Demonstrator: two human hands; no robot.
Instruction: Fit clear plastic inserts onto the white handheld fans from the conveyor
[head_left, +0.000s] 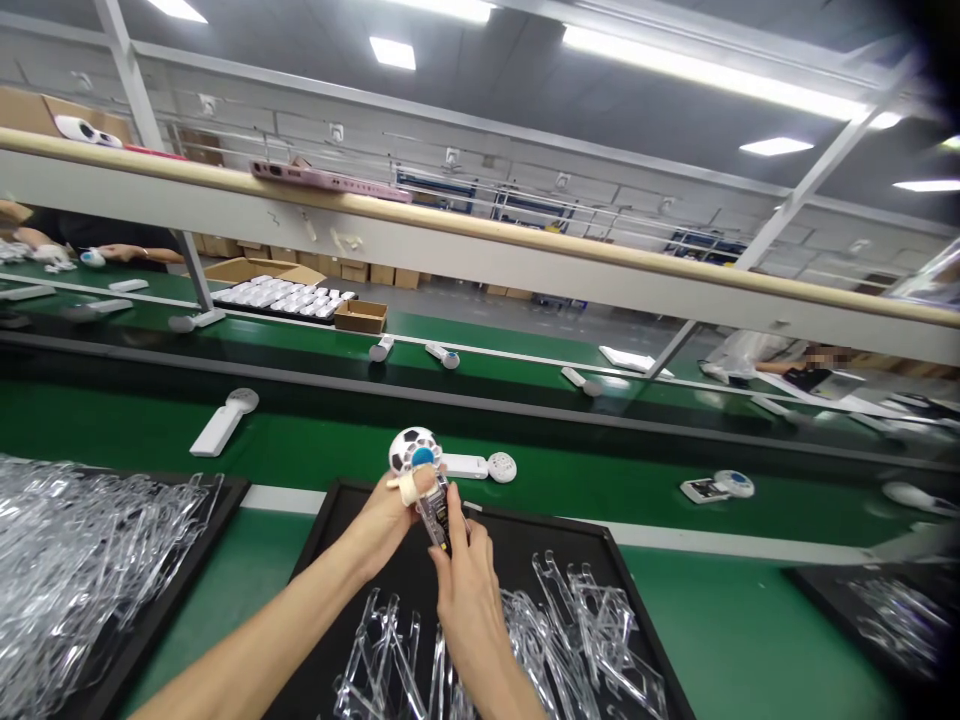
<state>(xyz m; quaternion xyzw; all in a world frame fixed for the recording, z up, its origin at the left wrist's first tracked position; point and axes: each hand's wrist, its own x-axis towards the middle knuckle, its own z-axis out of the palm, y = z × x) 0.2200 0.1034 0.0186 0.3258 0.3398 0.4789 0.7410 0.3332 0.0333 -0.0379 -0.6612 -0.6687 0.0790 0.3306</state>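
Note:
My left hand [386, 525] grips the clear-bodied handle of a handheld mini fan [437, 510], and a beige wrap covers one of its fingers. The fan's round head [412, 450] has a black-and-white football pattern and a blue hub. My right hand [465, 590] pinches the lower handle from below. Directly beneath both hands lies a black tray [525, 530] holding a loose pile of clear plastic stands [570, 640]. The hands hide the tray's near-left part.
A green conveyor belt [375, 430] carries several white handheld fans, one [480, 466] just beyond my hands. Another black tray of clear stands [75, 560] sits left. A beige rail [480, 240] crosses above, with a co-worker's hands [120, 253] at far left.

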